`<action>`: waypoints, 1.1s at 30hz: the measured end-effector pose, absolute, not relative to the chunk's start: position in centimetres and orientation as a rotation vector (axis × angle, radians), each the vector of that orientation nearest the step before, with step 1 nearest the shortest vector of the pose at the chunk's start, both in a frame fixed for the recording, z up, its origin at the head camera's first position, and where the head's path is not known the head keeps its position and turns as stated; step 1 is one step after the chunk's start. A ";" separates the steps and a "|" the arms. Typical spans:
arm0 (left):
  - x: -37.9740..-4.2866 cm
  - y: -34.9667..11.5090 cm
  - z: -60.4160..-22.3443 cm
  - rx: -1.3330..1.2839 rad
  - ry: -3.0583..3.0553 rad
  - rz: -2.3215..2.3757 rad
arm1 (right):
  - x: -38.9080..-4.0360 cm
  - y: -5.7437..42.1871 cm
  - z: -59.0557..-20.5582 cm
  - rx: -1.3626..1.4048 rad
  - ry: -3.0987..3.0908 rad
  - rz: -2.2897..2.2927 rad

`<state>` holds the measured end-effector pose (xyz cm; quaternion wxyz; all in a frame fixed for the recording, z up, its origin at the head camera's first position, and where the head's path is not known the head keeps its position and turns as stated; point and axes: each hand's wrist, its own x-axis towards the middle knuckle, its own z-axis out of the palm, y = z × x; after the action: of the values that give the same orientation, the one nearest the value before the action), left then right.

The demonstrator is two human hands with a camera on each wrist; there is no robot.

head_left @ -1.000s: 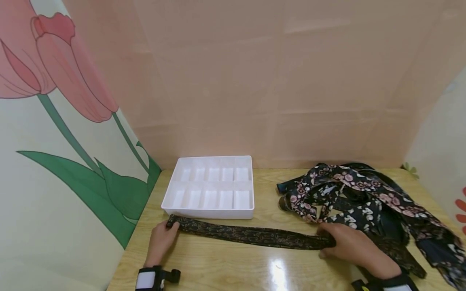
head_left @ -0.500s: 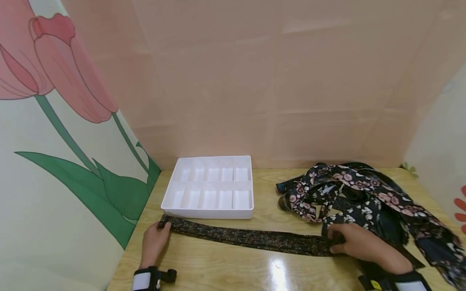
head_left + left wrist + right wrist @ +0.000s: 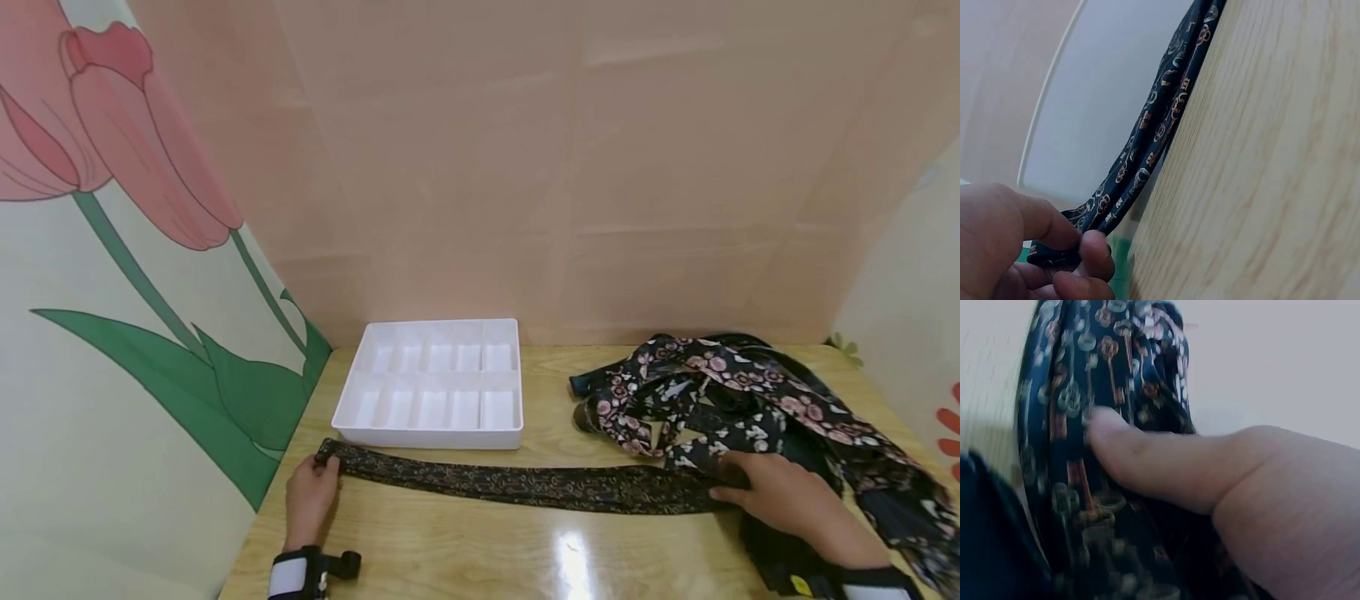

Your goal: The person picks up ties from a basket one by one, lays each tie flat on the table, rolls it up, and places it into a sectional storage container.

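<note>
A dark necktie point(image 3: 540, 487) printed with keys stretches across the front of the table. My left hand point(image 3: 311, 492) pinches its narrow end between thumb and fingers, as the left wrist view shows on the tie point(image 3: 1147, 137). Farther along the wider part, my right hand point(image 3: 802, 504) grips the cloth; in the right wrist view the thumb point(image 3: 1141, 456) lies over the key print, the other fingers hidden. Dark cloth hangs below the right hand. Beside that hand lies a tangled heap of floral neckties point(image 3: 720, 375).
Behind the tie stands a white divided tray point(image 3: 427, 439) with several compartments. The wooden table point(image 3: 450, 550) meets a tan-covered wall point(image 3: 555, 167) at the back. A wall with painted tulips point(image 3: 150, 167) rises on the left.
The right hand has slid rightward along the tie, and the left hand has shifted slightly left with its end. A longer stretch of tie now lies between the hands.
</note>
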<state>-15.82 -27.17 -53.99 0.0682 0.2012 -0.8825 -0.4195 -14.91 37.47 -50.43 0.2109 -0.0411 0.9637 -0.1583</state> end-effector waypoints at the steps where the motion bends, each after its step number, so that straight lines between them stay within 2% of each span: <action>1: -15.8 -27.2 -53.9 0.613 -2.652 -1.274 | -14.9 37.7 -50.4 -0.110 2.686 -0.454; 7: -15.8 -27.3 -53.9 0.648 -2.638 -1.290 | -15.0 39.1 -50.4 -0.110 2.603 -0.660; 15: -15.8 -27.5 -53.9 0.669 -2.641 -1.261 | -15.0 40.2 -51.3 -0.053 2.585 -0.510; 27: -16.1 -27.9 -54.6 0.627 -2.669 -1.206 | -14.4 41.8 -52.4 -0.005 2.576 -0.537; 33: -15.7 -27.5 -53.4 0.639 -2.658 -1.244 | -14.3 42.5 -53.0 0.027 2.554 -0.526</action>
<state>-15.65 -27.51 -53.40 0.0693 0.2123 -0.8829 -0.4131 -14.33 42.55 -53.04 0.2638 0.0102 0.9447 -0.1945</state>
